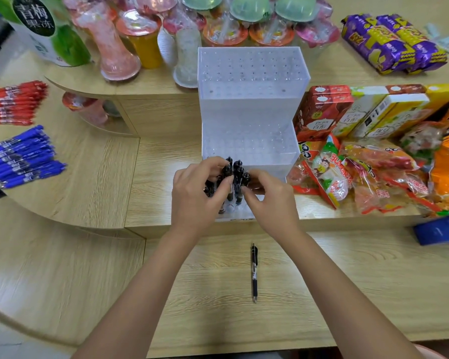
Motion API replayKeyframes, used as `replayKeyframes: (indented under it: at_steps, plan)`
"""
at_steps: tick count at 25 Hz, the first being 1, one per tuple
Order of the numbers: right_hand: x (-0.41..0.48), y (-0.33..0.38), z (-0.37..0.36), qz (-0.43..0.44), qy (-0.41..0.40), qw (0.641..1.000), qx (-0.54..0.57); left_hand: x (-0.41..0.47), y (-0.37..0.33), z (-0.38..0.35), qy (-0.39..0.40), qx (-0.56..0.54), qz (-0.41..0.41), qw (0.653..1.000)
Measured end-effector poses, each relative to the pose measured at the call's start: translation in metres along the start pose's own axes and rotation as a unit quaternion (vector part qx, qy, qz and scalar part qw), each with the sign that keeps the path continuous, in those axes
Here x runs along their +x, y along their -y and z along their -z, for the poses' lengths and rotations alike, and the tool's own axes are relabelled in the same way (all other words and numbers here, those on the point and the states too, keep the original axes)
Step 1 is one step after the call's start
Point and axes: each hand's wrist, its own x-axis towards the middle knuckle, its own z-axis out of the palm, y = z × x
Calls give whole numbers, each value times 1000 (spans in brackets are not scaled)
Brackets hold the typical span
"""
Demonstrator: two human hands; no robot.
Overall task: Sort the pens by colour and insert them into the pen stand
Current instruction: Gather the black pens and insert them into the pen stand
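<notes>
Fingers (219,187) of the left hand (192,198) are curled round a bunch of black pens (237,172), held upright over the lowest tier of the stand (249,112). The right hand (270,203) pinches a pen in that bunch between thumb and fingertips. The stand is clear and stepped, and sits on a raised shelf (161,161). A lone pen (254,273), black, lies flat on the table (347,281), apart from both hands. Blue pens (21,156) and red pens (13,102) lie in separate heaps at far left. Snacks (373,172) lie just right of the stand.

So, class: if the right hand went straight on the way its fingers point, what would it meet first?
The right hand would first meet the bunch of black plastic pens it holds, then probably the left hand.
</notes>
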Motion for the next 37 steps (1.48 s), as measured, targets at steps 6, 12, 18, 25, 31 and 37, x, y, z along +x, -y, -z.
replayKeyframes:
  at_steps: [6,12,18,25,31,37]
  plan:
    - [1,-1,-1,-7,15,1000,-13,3,6,1,39,76,-69,994]
    - [1,-3,-3,13,26,998,-57,8,7,1,49,139,-86,985]
    - [-11,-2,11,-16,12,997,-73,-7,2,10,4,112,-106,988]
    - [-80,-45,0,-154,6,988,-7,-108,11,-10,153,5,-33,988]
    - [-98,-120,-77,-355,195,896,-183,-174,42,-46,359,-4,228,905]
    - [-110,-140,-107,-370,213,873,-237,-202,72,-32,412,47,262,872]
